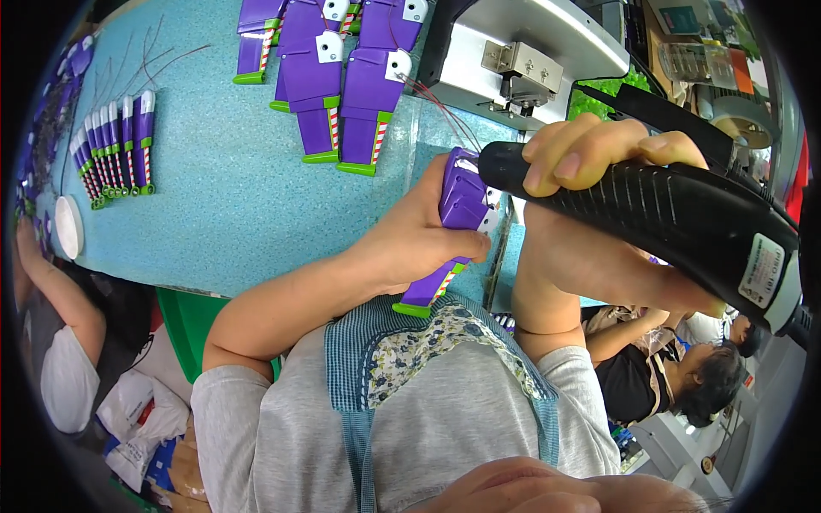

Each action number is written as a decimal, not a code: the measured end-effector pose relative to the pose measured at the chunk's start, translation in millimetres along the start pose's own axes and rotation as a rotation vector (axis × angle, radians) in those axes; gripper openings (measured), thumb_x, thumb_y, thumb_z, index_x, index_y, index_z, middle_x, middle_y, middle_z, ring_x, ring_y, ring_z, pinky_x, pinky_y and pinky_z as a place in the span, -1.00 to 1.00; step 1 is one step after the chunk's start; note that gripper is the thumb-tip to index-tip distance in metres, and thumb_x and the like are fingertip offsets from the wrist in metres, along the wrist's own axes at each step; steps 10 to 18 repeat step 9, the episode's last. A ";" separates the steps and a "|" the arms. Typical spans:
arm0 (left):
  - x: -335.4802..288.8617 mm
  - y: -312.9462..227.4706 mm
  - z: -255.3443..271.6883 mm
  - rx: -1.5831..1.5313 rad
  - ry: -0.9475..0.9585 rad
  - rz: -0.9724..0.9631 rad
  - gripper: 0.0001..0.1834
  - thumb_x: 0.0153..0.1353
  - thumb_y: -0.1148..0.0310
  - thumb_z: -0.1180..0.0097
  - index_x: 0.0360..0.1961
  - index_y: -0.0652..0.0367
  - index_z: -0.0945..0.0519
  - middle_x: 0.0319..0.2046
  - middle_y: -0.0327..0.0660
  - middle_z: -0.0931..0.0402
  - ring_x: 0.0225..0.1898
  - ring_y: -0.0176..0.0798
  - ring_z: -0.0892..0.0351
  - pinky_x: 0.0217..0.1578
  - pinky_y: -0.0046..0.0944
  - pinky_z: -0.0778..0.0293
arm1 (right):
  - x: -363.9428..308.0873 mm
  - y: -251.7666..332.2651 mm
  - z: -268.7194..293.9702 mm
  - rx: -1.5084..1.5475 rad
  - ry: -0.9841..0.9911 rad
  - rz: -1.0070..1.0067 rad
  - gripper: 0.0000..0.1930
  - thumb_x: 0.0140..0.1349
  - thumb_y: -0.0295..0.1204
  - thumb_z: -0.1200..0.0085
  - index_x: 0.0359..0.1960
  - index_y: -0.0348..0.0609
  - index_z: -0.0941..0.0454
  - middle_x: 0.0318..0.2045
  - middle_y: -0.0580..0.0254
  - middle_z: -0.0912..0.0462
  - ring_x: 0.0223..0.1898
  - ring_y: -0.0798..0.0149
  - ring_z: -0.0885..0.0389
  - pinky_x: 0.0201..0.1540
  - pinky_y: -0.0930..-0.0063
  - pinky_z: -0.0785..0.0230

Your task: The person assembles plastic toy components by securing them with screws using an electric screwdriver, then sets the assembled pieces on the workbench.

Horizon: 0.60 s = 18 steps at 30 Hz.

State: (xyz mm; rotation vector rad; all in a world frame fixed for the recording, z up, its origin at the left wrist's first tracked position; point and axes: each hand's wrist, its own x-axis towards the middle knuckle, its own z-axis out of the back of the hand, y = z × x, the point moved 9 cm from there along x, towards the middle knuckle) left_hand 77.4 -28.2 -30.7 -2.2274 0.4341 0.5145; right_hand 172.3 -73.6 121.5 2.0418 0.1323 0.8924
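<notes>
My left hand [419, 214] is closed around a purple plastic toy part [464, 195] with white pieces and a green end with a red-and-white striped strip. It holds the part tilted above the table's near edge, in front of my apron. My right hand [577, 248] grips a thick black handheld power tool [676, 209], apparently an electric screwdriver, its fingers wrapped over the ribbed body. The tool's nose is at the upper end of the purple part; whether its tip touches cannot be seen. Thin reddish wires [445, 111] run close by the nose.
Several similar purple parts [312, 77] lie on the blue table [239, 188] at the back. A row of narrower ones [120, 145] lies at left, near a white oval lid [69, 227]. A metal fixture [523, 68] stands at back right. Other people sit at both sides.
</notes>
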 end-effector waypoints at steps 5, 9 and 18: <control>-4.8 4.9 -1.4 -0.007 0.011 0.037 -0.26 -0.16 0.61 -0.22 0.11 0.23 -0.19 -0.37 -0.28 -0.38 -0.37 -0.40 -0.42 -0.39 -0.38 -0.39 | -4.9 -4.7 -3.3 -0.014 0.079 0.001 0.02 -0.06 0.58 0.37 0.00 -0.22 -0.35 -0.53 0.01 -0.50 -0.67 0.19 -0.42 -0.51 0.28 -0.32; -3.1 7.9 5.5 0.126 -0.004 -0.019 -0.28 -0.13 0.59 -0.19 0.12 0.21 -0.19 -0.38 -0.29 -0.37 -0.37 -0.42 -0.42 -0.36 -0.37 -0.40 | -10.4 -17.3 0.3 0.035 0.039 -0.038 0.03 -0.05 0.57 0.39 0.05 -0.20 -0.32 -0.53 0.02 -0.49 -0.68 0.20 -0.41 -0.51 0.27 -0.32; -3.1 7.9 5.5 0.126 -0.004 -0.019 -0.28 -0.13 0.59 -0.19 0.12 0.21 -0.19 -0.38 -0.29 -0.37 -0.37 -0.42 -0.42 -0.36 -0.37 -0.40 | -10.4 -17.3 0.3 0.035 0.039 -0.038 0.03 -0.05 0.57 0.39 0.05 -0.20 -0.32 -0.53 0.02 -0.49 -0.68 0.20 -0.41 -0.51 0.27 -0.32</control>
